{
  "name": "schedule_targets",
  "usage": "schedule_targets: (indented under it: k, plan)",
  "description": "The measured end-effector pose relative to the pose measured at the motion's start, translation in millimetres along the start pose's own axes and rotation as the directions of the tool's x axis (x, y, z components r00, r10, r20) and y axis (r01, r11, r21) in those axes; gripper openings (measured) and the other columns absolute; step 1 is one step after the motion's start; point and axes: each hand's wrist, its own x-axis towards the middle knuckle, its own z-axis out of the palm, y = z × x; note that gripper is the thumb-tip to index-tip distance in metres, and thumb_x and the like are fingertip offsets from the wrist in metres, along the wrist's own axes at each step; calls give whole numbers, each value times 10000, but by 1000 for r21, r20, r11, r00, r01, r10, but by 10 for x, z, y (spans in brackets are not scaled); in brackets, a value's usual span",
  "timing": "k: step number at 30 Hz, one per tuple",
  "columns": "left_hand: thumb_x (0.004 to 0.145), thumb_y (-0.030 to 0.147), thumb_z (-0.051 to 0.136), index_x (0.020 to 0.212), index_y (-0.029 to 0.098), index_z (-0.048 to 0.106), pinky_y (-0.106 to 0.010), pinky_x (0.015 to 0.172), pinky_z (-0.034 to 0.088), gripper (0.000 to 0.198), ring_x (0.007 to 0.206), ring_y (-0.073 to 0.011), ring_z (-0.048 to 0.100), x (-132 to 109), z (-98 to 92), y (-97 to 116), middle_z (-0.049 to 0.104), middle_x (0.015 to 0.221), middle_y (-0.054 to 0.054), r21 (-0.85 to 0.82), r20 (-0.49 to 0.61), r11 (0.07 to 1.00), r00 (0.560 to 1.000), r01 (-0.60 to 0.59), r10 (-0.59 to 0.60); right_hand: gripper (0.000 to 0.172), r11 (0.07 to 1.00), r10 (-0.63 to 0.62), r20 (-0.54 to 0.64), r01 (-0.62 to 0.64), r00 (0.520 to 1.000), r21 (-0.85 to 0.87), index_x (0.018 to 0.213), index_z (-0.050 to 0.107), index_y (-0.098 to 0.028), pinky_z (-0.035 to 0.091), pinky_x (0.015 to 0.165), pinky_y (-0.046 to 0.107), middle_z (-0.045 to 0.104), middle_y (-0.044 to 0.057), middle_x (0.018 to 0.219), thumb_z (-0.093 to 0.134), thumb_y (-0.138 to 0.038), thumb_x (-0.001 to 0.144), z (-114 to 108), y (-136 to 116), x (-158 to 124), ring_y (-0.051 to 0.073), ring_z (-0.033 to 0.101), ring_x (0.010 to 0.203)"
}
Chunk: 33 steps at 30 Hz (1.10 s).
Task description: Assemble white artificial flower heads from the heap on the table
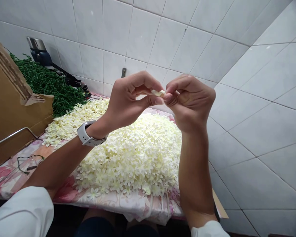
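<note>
White wall tiles (187,42) behind, left hand (127,100) and right hand (191,103) pinch a cream petal (158,93) lying crosswise.

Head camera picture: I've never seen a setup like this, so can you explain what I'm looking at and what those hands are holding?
This picture comes from a camera worn on a person's head, looking forward and down, so no machine is involved. These are the person's own bare hands. The left hand, wearing a white watch, and the right hand pinch a small pale piece between them. Below lies a heap of cream flowers on a floral cloth. Beyond are green stems, a cardboard box and a tiled wall.
</note>
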Motion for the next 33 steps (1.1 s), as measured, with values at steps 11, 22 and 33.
schedule_targets:
  k: [11, 22, 33]
  plan:
    - [628, 144, 937, 844, 157, 752, -192, 615, 602, 285, 683, -77, 687, 14, -14, 145, 725, 763, 10, -85, -30, 995, 998, -60, 58, 358, 961, 174, 167, -204, 971, 188, 814, 515, -259, 479, 604, 319, 497, -21, 750, 683, -564, 895, 112, 155, -52, 129, 493, 640]
    - [732, 353, 889, 927, 193, 779, -250, 712, 613, 275, 736, -114, 700, 1, -2, 108, 763, 810, -12, 15, -10, 1000, 1000, 22, -22, 241, 992, 104, 10, -103, 995, -76, 849, 580, -264, 512, 698, 347, 578, 7, 812, 712, -456, 909, 14, 4, -12, 165, 582, 751]
    - [805, 351, 831, 864, 218, 717, -271, 743, 639, 185, 785, -114, 738, -54, 89, -25, 760, 836, 31, -94, 0, 991, 996, 91, -92, 170, 968, 5, -167, -47, 986, -248, 832, 547, -273, 509, 686, 352, 561, 0, 817, 653, -302, 962, 165, -72, -53, 159, 569, 731]
